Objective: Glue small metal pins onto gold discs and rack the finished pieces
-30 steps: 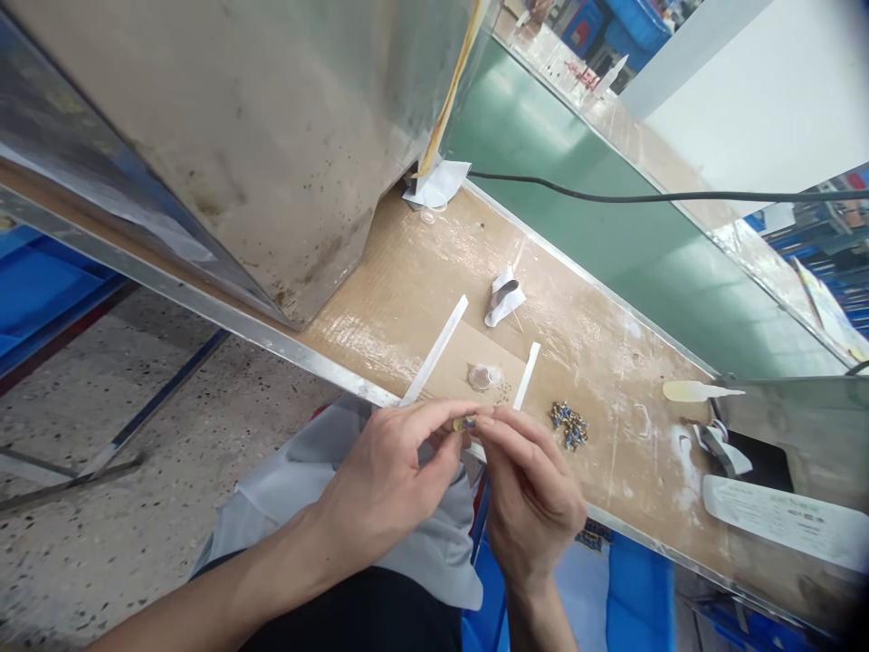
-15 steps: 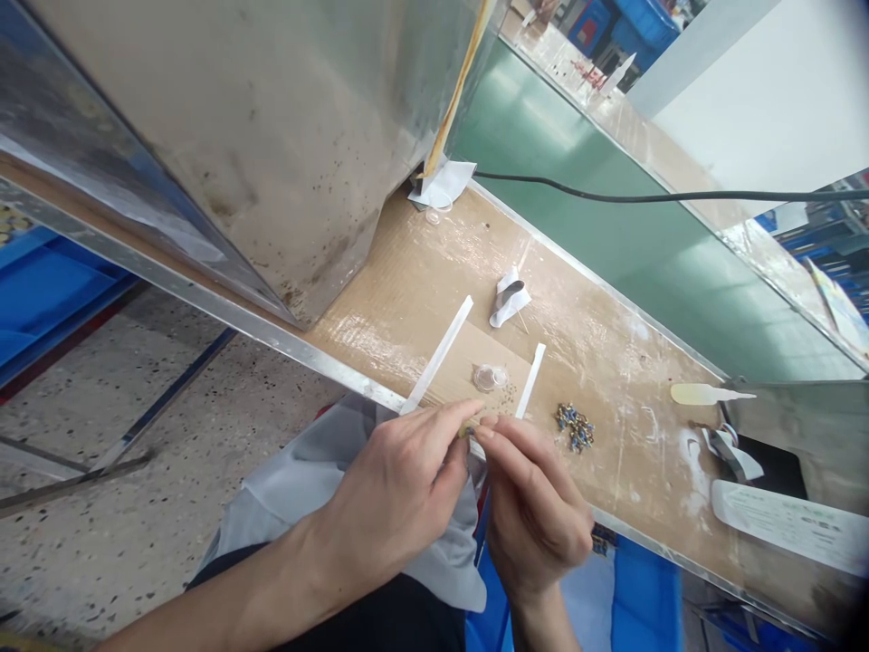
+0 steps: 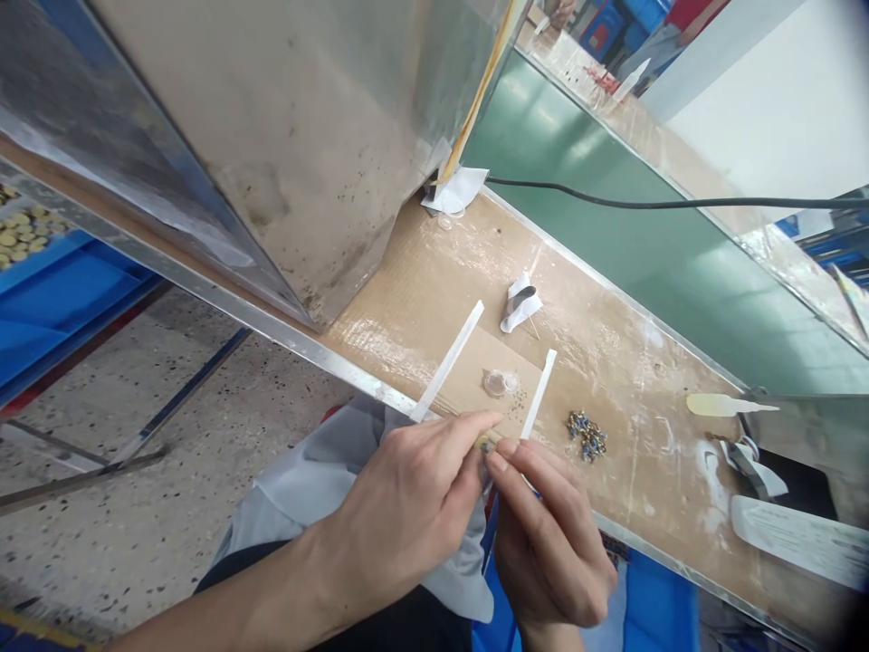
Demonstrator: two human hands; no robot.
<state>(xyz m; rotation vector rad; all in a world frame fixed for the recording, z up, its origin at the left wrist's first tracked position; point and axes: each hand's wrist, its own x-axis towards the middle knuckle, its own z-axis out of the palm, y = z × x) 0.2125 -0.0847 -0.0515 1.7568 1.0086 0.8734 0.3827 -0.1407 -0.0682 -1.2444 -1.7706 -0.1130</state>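
My left hand [image 3: 421,493] is closed, pinching a tiny yellowish piece with a blue spot [image 3: 484,444] between thumb and forefinger. Against the same piece press the closed fingertips of my right hand [image 3: 553,534]; whatever they grip is too small to make out. Just beyond the fingers a cardboard sheet [image 3: 468,373] lies between two white strips, bearing a small clear dish [image 3: 501,383] and scattered tiny gold-coloured bits [image 3: 520,400]. A pile of small blue and gold pieces [image 3: 586,436] lies to the right of the hands.
A large clear-sided box [image 3: 299,154] stands on the bench at left. Farther back are a folded white strip with a dark band [image 3: 521,302] and a green divider [image 3: 584,136] crossed by a black cable [image 3: 611,201]. A pale squeeze bottle [image 3: 720,405] lies at right; blue bins [image 3: 74,290] sit lower.
The view has shifted slightly, so the bench and hands sit a little farther right and lower. Both hands stay together at the tiny piece. A red-clothed person shows at the top.
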